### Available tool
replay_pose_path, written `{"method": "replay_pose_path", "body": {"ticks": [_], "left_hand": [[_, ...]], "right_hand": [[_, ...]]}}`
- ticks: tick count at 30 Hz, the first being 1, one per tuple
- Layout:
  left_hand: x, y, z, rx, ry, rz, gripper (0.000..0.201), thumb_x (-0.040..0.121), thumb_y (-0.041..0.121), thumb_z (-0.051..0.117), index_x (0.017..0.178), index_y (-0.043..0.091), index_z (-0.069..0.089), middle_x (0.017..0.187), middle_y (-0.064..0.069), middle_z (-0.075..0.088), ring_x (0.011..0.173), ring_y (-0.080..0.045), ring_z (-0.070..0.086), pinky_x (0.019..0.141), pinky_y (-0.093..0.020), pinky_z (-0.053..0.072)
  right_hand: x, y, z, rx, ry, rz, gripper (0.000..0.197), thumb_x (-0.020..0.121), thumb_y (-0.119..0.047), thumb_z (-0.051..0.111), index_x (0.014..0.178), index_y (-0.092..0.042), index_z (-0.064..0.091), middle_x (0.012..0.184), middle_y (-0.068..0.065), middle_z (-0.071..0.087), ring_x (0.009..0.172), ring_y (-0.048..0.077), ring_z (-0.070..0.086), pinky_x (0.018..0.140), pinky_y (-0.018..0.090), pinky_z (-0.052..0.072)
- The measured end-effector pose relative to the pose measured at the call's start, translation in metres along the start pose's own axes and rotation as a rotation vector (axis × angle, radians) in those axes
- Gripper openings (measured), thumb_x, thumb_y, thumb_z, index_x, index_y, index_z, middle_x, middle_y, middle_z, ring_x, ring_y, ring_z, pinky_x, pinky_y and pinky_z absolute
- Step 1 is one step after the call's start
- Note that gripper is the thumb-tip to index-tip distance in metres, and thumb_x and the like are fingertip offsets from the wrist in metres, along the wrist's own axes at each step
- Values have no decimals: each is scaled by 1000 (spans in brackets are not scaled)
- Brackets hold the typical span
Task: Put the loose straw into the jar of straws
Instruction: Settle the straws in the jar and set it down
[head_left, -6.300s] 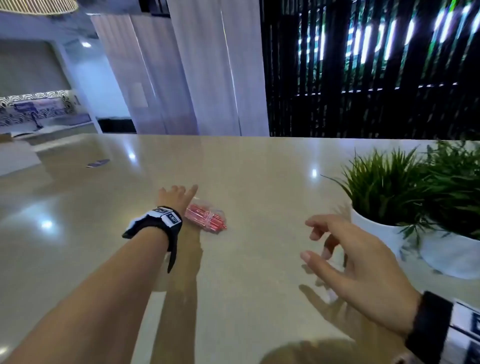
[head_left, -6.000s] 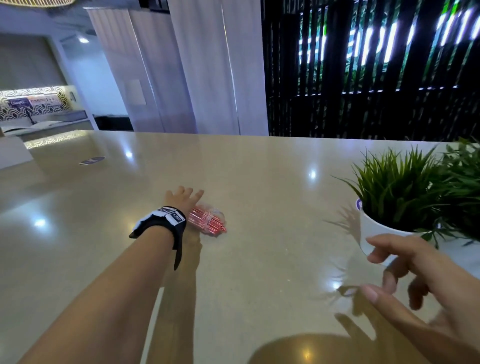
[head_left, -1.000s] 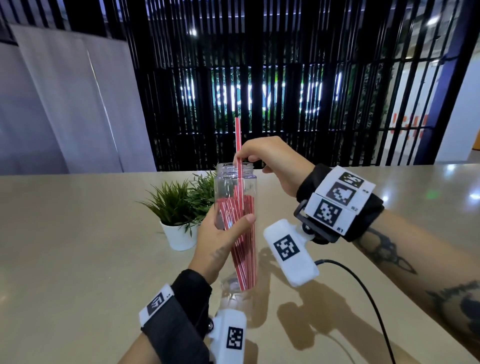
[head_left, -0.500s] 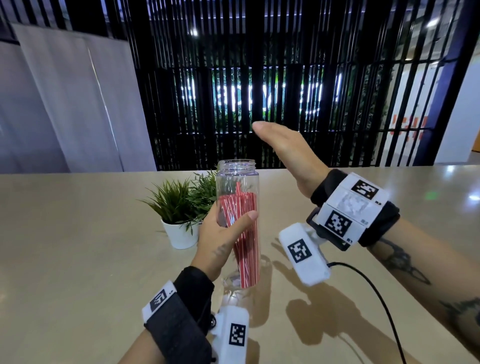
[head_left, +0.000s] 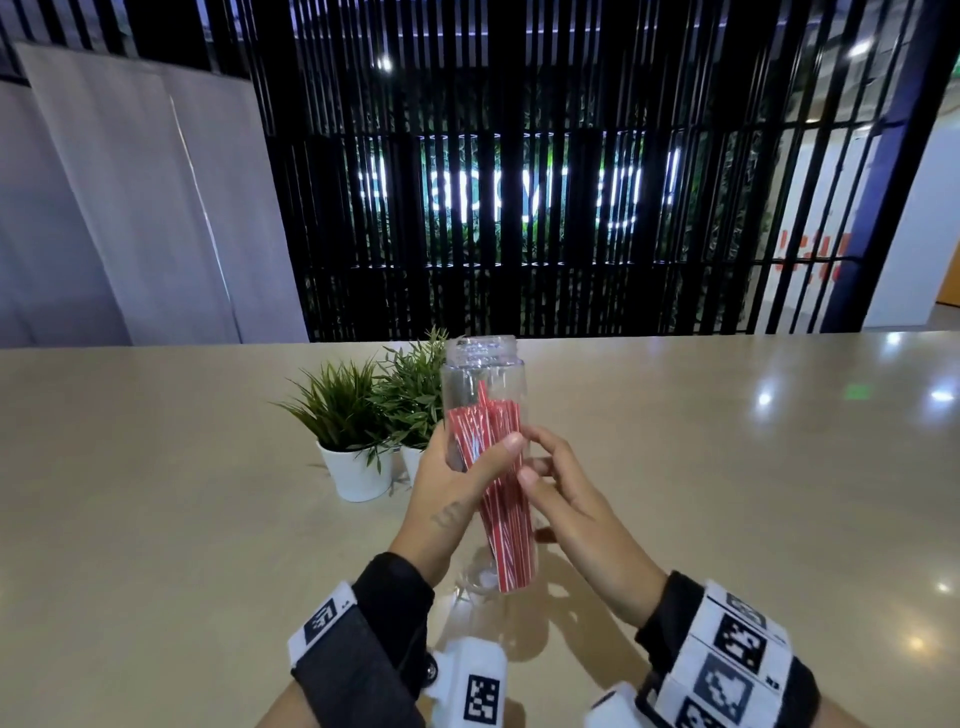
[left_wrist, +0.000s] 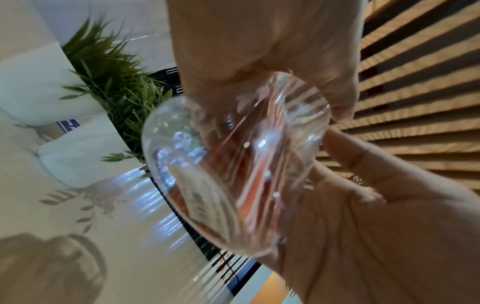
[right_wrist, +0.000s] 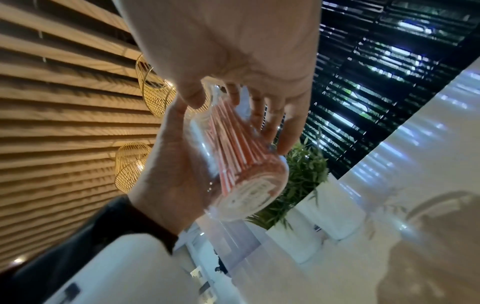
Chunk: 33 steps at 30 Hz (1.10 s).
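**Both hands on the jar, straws inside**

Fingers (head_left: 511, 446) of the left hand (head_left: 452, 499) are curled round the clear jar (head_left: 485, 395), the thumb laid across its near face and the other fingers wrapping the far side, as the left wrist view shows with the jar's round base (left_wrist: 207, 216) turned toward the lens. The right hand (head_left: 571, 512) comes in from the other side: its thumb and fingertips are bent onto the jar's right wall, close to the left thumb, and in the right wrist view its fingers (right_wrist: 270, 121) lie spread along the glass. Whether they press firmly or only touch cannot be told.

The jar is held upright, tipped slightly, lifted above the beige table (head_left: 727, 467); its mouth is open at the top. The red-and-white striped straws (head_left: 506, 499) stand bundled inside it, their tops below the neck, one tip poking a little higher than the others. Which of them is the loose straw cannot be told.

Both wrists wear black bands with white coded tags (head_left: 737, 636).

Behind the jar, two small green plants in white pots (head_left: 353, 473) stand side by side on the table. Farther back rise a wall of black vertical slats (head_left: 519, 208) with lights glowing through, and pale panels (head_left: 135, 208) to the left.
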<state>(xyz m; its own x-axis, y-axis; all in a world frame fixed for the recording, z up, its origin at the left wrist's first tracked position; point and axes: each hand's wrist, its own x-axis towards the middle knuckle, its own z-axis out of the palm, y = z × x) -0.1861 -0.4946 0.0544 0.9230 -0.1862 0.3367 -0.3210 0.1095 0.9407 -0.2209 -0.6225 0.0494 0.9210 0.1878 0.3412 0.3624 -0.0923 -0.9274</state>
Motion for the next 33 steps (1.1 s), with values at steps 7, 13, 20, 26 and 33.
{"method": "replay_pose_path", "body": {"ticks": [7,13,20,26,33], "left_hand": [[11,-30,16,59,-70,-39,66,76,54,60,132,26,39,128,4,54,108,3,59,79,-10,49],[52,-60,24,281,-46,24,55,83,40,60,133,25,46,129,-1,56,117,-12,53,99,-29,44],[105,-93,35,359,-119,-85,55,89,10,53,141,13,35,137,-12,49,125,-23,48,107,-36,38],[133,-113,36,403,-268,-259,71,85,-15,33,147,17,21,148,-14,37,136,-26,37,110,-34,31],[139,-130,38,476,-279,-248,78,82,-18,32,149,19,12,153,-15,30,141,-27,31,113,-46,31]], "right_hand": [[4,36,-21,-34,45,-10,55,78,-25,64,120,-43,34,118,-16,54,105,-7,57,85,12,47],[46,65,-44,-158,130,40,56,80,-19,59,123,-32,25,124,-7,50,111,-2,53,96,14,41],[97,101,-63,-442,361,203,57,73,2,67,124,-7,42,117,12,62,90,14,54,60,0,39],[119,131,-69,-486,383,323,62,70,-1,71,123,-5,40,119,18,63,107,33,60,94,41,48],[128,151,-72,-468,385,349,63,72,2,66,127,-5,36,119,22,62,107,37,60,92,48,49]]}}
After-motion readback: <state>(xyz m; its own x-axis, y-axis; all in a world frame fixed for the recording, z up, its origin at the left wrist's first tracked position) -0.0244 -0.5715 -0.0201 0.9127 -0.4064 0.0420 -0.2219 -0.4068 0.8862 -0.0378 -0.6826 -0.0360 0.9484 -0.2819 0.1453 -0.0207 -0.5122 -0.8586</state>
